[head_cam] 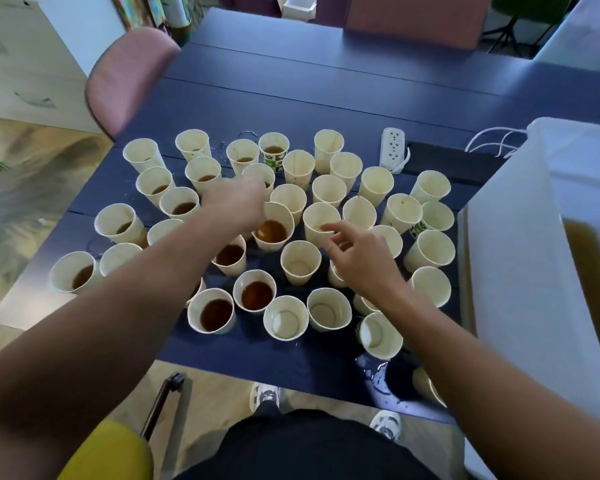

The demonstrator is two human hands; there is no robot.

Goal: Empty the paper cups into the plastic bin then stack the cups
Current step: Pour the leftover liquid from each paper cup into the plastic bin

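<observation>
While the left hand (pixel 238 202) grips a full cup (pixel 272 227) (cups crowd round), the right hand (pixel 357 258) hovers, fingers spread.

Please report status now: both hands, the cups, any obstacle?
Left hand gripping full cup. Right hand open above empty cups. Bin at right. Spill on near table edge.

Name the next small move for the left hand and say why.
Probably lift the full cup that the left hand grips and carry it right to the plastic bin: brown liquid fills it, and the bin's liquid shows where emptied cups went.
</observation>
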